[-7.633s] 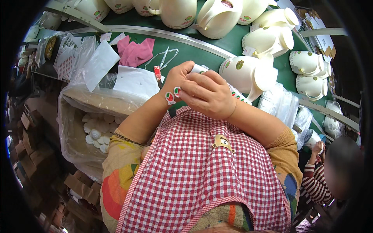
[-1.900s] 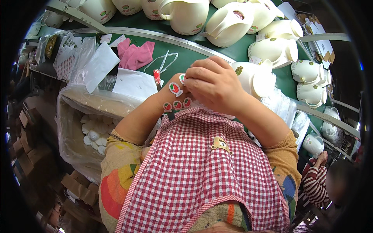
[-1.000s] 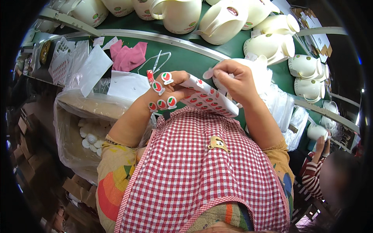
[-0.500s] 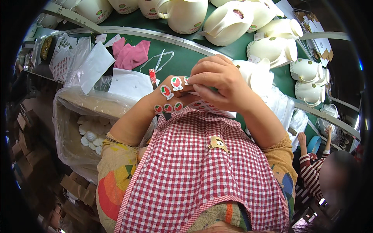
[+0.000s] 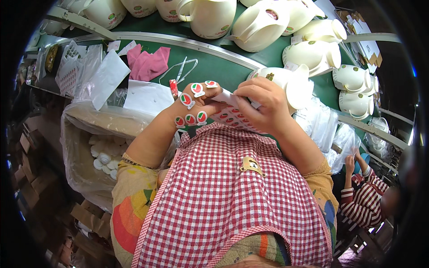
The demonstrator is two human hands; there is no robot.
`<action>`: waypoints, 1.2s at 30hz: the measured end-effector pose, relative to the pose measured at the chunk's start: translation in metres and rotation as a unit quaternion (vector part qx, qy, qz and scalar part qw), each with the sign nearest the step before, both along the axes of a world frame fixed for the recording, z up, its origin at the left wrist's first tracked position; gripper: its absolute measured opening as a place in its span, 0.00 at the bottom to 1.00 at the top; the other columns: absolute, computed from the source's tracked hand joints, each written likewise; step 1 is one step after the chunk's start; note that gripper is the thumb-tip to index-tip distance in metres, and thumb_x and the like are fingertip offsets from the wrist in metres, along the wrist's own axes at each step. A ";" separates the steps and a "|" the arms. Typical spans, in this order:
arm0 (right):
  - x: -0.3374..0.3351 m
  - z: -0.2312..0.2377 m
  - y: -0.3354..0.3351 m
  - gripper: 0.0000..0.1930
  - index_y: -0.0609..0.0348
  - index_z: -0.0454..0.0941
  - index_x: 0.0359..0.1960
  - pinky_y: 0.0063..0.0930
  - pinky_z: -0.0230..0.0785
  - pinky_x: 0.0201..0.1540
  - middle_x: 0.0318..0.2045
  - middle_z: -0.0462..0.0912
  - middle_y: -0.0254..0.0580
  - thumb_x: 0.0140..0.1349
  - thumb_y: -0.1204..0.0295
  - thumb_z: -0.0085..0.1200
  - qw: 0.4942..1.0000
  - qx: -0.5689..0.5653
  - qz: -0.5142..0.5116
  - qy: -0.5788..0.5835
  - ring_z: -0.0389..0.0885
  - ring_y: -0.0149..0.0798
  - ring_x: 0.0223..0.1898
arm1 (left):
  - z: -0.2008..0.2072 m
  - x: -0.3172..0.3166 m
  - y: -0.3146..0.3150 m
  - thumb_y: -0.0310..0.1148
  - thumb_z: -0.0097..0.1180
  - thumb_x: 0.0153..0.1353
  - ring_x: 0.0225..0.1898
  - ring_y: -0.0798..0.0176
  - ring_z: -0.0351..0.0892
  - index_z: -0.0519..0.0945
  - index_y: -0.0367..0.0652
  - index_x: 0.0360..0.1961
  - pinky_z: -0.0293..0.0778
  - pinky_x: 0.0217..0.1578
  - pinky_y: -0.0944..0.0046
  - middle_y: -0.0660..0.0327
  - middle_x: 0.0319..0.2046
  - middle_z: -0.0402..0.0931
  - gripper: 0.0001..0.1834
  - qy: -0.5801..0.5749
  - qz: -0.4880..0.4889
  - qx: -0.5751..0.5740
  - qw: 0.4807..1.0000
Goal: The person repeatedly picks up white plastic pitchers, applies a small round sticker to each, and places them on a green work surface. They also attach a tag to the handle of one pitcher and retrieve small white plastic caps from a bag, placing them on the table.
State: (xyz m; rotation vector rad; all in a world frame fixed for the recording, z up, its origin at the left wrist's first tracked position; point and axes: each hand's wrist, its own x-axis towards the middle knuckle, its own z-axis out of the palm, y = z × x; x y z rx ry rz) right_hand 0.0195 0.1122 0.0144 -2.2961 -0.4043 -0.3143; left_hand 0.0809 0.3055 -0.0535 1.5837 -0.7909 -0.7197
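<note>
Oval red, green and white stickers point(image 5: 197, 90) are stuck in rows along the back, thumb side and wrist of my left hand point(image 5: 202, 103). That hand is closed on a sheet of small red stickers point(image 5: 233, 119), held in front of my chest. My right hand point(image 5: 264, 99) bends its fingers at the sheet's upper edge, where the white backing curls up, and pinches it. The fingertips of both hands are partly hidden. Just beyond my right hand, a cream kettle-shaped vessel point(image 5: 296, 89) lies on its side on the green worktop.
More cream jugs point(image 5: 208, 20) stand beyond the metal rail point(image 5: 187, 43). A pink cloth point(image 5: 147, 63), white papers point(image 5: 149, 96) and plastic bags lie at left. Below them is a plastic-lined box point(image 5: 85, 156) of white parts. A person in striped sleeves point(image 5: 364, 201) works at right.
My right hand has moved down and away from the back of my left hand to the sheet. Another sticker now shows fully near the left knuckles. The striped-sleeved person has shifted.
</note>
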 end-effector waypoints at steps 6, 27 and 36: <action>0.003 0.004 -0.004 0.02 0.58 0.78 0.23 0.29 0.71 0.28 0.24 0.79 0.37 0.47 0.76 0.59 0.999 -0.008 -0.047 0.010 0.78 0.38 0.27 | 0.014 0.001 -0.002 0.26 0.60 0.51 0.33 0.59 0.80 0.77 0.40 0.37 0.76 0.35 0.66 0.56 0.32 0.78 0.11 -0.063 -0.012 0.016 0.998; 0.026 0.043 -0.001 0.07 0.57 0.79 0.32 0.37 0.60 0.51 0.34 0.80 0.39 0.50 0.74 0.56 0.997 0.061 0.007 -0.056 0.77 0.41 0.39 | 0.000 0.007 -0.002 0.29 0.56 0.54 0.35 0.63 0.79 0.77 0.39 0.40 0.75 0.37 0.65 0.55 0.36 0.78 0.12 -0.065 0.026 0.124 0.990; -0.015 -0.020 -0.011 0.07 0.57 0.79 0.27 0.32 0.70 0.31 0.28 0.80 0.37 0.45 0.71 0.61 0.996 -0.075 -0.050 0.005 0.78 0.40 0.30 | -0.004 0.010 -0.002 0.27 0.60 0.50 0.36 0.67 0.80 0.76 0.36 0.41 0.76 0.38 0.68 0.57 0.36 0.80 0.15 0.168 0.101 0.041 0.980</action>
